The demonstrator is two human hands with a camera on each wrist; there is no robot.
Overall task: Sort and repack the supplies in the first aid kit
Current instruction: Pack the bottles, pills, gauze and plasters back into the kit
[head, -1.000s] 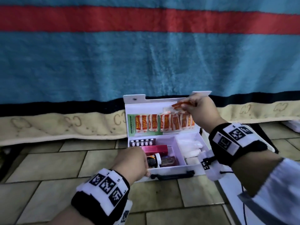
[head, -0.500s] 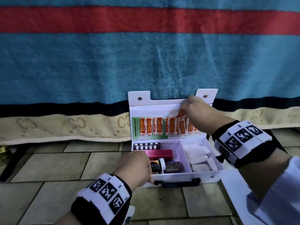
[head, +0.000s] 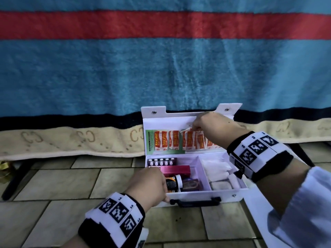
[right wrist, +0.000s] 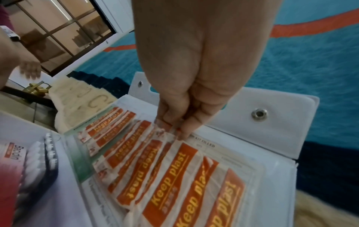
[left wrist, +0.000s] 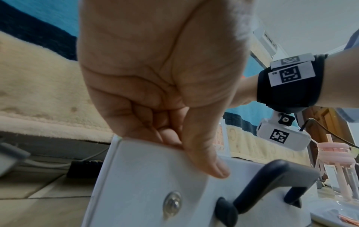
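The white first aid kit [head: 231, 193] lies on the tiled floor with its lid [head: 166, 122] upright against the blanket. A clear pocket in the lid holds several orange "Keep plast" plasters [head: 162, 140]. My right hand [head: 194, 128] pinches the top edge of one plaster strip [right wrist: 167, 176] at the pocket's mouth. My left hand [head: 161, 187] grips the kit's front left wall [left wrist: 145, 176], thumb outside and fingers curled inside. In the tray lie a blister pack [head: 161, 161], a red box [head: 176, 170], a small bottle [head: 174, 183] and white gauze pads [head: 216, 167].
A blue blanket [head: 161, 68] with a red stripe hangs right behind the lid. The kit's black handle [head: 196, 202] faces me. A white board [head: 259, 212] lies on the floor to the right, and a brass object [head: 4, 169] sits at the far left.
My right hand has come down from above the lid, bringing the plaster strip to the lid pocket. My left hand has kept its grip on the kit's front wall.
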